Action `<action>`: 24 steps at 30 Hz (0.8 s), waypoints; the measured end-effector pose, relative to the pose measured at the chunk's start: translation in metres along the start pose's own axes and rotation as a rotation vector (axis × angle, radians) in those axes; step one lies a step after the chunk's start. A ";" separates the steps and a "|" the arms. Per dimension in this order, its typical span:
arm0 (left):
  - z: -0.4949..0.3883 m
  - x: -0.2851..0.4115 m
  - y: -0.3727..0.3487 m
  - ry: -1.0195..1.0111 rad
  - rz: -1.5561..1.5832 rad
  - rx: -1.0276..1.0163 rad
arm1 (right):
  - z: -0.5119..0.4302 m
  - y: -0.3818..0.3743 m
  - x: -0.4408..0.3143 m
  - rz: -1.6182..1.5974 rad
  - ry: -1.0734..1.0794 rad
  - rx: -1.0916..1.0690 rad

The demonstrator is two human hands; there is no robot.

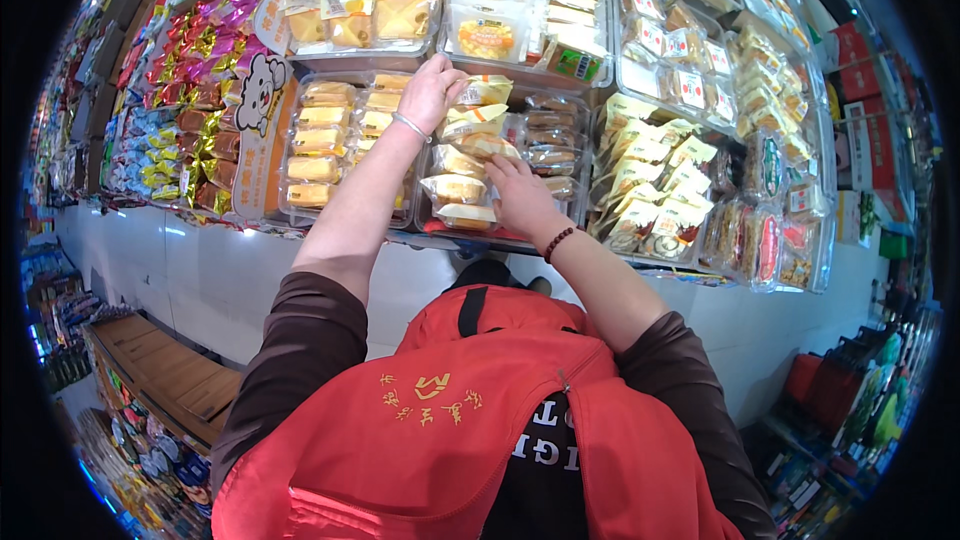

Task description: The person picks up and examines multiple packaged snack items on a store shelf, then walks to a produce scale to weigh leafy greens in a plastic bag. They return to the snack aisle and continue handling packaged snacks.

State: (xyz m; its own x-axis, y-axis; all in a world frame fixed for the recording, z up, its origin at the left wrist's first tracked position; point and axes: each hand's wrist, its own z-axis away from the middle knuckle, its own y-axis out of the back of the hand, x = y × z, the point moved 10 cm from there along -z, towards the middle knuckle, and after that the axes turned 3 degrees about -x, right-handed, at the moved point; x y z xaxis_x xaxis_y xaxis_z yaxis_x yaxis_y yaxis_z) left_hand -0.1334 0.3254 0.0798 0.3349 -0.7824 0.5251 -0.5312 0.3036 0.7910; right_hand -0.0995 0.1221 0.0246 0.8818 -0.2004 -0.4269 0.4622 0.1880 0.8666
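Observation:
My left hand (pixel 430 96) reaches to the back of a clear plastic tray (pixel 426 220), its fingertips by a wrapped cake packet (pixel 484 90). Whether those fingers grip the packet cannot be made out. Lower down, my right hand (pixel 523 193) lies along the right side of a row of wrapped round cakes (pixel 459 187), fingertips touching a packet (pixel 484 144) in the row. Brown wrapped cakes (pixel 553 136) stand in the same tray, right of the row. Yellow wrapped cakes (pixel 322 141) fill the tray beneath my left forearm.
Behind are trays of square cake packets (pixel 405 15) and white pouches (pixel 486 30). Foil-wrapped sweets (pixel 206 82) lie left, beside an orange printed card (pixel 262 142). Yellowish packets (pixel 652 180) fill a tray at right. A wooden-topped stand (pixel 169 367) is behind me at left.

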 end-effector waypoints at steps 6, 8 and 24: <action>0.026 0.009 0.055 0.255 0.849 0.441 | 0.003 0.000 0.001 -0.017 0.011 0.030; 0.035 0.012 0.067 0.319 1.350 0.575 | 0.003 0.001 0.000 -0.028 0.022 0.057; 0.034 0.156 0.105 -0.264 2.886 -0.533 | 0.003 -0.001 0.000 0.019 -0.013 -0.005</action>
State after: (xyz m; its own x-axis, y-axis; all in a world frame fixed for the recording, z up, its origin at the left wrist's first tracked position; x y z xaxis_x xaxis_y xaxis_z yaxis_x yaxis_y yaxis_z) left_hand -0.1634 0.2167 0.2346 -0.1652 0.9655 -0.2012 0.6222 -0.0563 -0.7808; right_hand -0.1003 0.1190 0.0241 0.8894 -0.2087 -0.4067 0.4455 0.1968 0.8734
